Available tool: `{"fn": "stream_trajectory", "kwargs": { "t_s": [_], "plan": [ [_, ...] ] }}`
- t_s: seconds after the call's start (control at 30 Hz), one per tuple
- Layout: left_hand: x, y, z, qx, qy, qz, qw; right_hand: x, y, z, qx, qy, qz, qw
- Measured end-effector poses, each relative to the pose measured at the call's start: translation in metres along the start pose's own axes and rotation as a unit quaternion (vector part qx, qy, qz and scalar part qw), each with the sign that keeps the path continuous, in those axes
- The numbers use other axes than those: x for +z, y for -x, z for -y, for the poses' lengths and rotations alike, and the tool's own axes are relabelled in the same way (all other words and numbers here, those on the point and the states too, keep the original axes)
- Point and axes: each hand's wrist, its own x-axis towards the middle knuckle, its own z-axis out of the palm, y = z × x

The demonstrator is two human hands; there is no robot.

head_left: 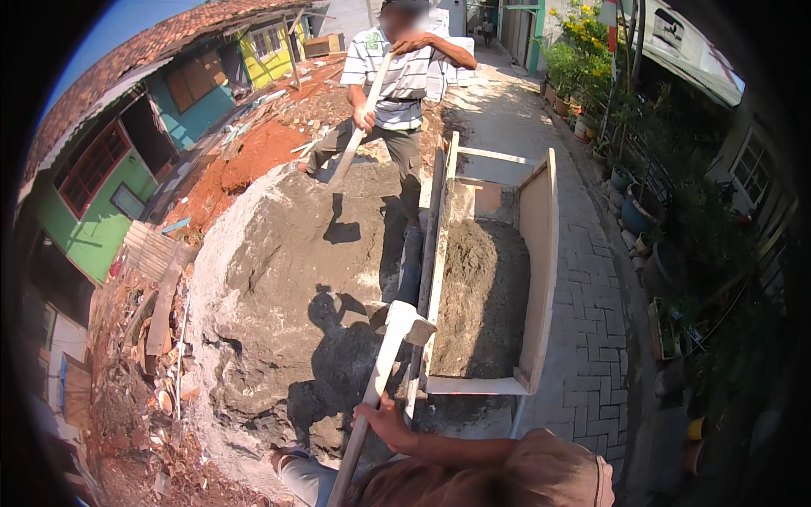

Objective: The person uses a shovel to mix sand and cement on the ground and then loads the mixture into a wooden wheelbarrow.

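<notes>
My right hand (389, 424) is wrapped round the pale wooden handle of a hoe (376, 380). The hoe's metal head is raised, in line with the left side of a wooden box (541, 279). Grey sand or mortar mix (481, 296) lies in that box. Left of the hoe spreads a broad mound of grey sandy material (279, 253), with my shadow across it. My left hand is out of view; the handle's lower end runs off the bottom edge.
Across the mound a person in a striped shirt (410, 80) grips a long wooden handle (363, 127) with both hands. Rubble (156, 380) and small houses (93, 194) line the left. A paved path (591, 338) and potted plants (638, 207) are on the right.
</notes>
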Motion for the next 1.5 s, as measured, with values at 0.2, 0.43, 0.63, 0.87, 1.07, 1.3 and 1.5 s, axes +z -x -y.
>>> {"fn": "stream_trajectory", "kwargs": {
  "t_s": [0.2,0.43,0.63,0.87,1.07,1.3,1.5],
  "plan": [
    [-0.003,0.012,0.06,0.024,-0.004,0.003,1.0,0.026,-0.033,-0.073,0.12,0.06,-0.052,0.99],
    [-0.112,0.041,-0.031,-0.076,-0.007,0.119,0.99,0.073,-0.091,-0.083,0.264,0.055,0.004,0.963],
    [-0.097,-0.007,-0.074,-0.085,0.195,0.367,0.906,0.157,-0.19,-0.07,0.181,0.081,0.106,0.974],
    [0.045,-0.163,-0.189,0.028,0.24,0.236,0.941,0.237,-0.285,-0.104,-0.046,0.279,-0.01,0.959],
    [0.186,-0.208,-0.101,-0.206,0.179,0.327,0.905,0.159,-0.292,-0.375,-0.034,0.622,-0.04,0.781],
    [0.146,-0.146,-0.066,-0.33,0.231,0.434,0.806,0.054,-0.201,-0.539,0.308,0.563,0.051,0.765],
    [0.06,-0.137,-0.12,-0.18,0.119,0.459,0.862,0.078,-0.199,-0.396,0.48,0.134,-0.071,0.864]
  ]
}}
